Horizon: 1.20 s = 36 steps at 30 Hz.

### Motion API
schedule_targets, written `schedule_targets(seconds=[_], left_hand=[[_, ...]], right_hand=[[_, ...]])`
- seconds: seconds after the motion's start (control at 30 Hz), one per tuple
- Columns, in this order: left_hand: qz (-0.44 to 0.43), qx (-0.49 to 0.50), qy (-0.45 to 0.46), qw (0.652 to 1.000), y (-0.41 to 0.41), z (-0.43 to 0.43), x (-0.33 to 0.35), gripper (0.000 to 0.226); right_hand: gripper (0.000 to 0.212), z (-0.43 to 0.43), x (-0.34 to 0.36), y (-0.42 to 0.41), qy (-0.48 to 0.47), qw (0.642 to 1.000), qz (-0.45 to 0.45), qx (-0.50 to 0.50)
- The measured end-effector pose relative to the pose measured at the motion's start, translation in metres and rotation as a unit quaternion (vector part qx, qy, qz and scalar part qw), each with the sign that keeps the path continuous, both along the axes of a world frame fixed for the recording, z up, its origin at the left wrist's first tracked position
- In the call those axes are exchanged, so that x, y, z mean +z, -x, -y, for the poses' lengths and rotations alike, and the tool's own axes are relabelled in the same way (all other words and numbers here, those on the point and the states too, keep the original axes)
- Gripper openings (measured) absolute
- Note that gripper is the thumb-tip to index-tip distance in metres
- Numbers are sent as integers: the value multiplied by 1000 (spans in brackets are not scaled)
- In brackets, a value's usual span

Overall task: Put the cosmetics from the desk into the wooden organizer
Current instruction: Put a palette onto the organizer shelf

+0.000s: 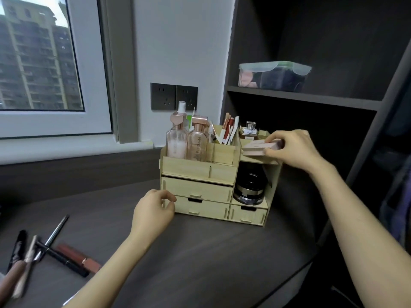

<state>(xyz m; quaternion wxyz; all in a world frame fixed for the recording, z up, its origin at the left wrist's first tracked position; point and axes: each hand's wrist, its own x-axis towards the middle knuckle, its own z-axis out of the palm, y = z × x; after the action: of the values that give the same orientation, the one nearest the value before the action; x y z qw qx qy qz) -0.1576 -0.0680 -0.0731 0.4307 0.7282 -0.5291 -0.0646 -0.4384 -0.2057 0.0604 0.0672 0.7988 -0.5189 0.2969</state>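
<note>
The wooden organizer point(198, 190) stands on the dark desk point(200, 252) by the wall. Two pink bottles point(186, 141) and several brushes and pencils point(226, 132) stand in its top compartments. A perfume bottle point(250, 130) sits at its back right, and a black jar point(249, 185) fills the open cubby. My right hand point(291, 150) grips a flat pink compact point(255, 147) lying on the organizer's upper right shelf. My left hand point(155, 210) rests with curled fingers against the organizer's lower left corner. Loose pencils and a brown lipstick point(77, 256) lie at the desk's left.
A clear lidded plastic box point(273, 75) sits on the dark shelf point(311, 96) above the organizer. Black wall sockets point(173, 96) are behind it. A window point(37, 56) fills the left. The desk's front edge curves at the right.
</note>
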Motion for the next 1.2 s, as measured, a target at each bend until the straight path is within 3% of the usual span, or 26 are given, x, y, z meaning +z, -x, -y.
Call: schedule_targets(seconds=[0.17,0.43,0.7,0.93,1.03,1.2], left_hand=[[5,5,-5,1000,-6,2,-3,15],[11,-3,-10,1000,-4,6,-8,16],[21,5,-14,1000,-6,9,-11,12],[25,14,-10,1000,-18,-3,-8,10],[27,29,0,999,-31,-15,-7,14],[9,86,-10,996,-65,-52,-18,16]], right_hand=[[18,20,23,19,-174,971,61,154],[30,38,23,12,-280,945,21,165],[25,33,13,3,-138,983,-104,60],[30,1,10,-19,14,990,-142,8],[19,-39,3,-50,86,989,-54,110],[7,-103,-44,-140,-21,940,-33,339]])
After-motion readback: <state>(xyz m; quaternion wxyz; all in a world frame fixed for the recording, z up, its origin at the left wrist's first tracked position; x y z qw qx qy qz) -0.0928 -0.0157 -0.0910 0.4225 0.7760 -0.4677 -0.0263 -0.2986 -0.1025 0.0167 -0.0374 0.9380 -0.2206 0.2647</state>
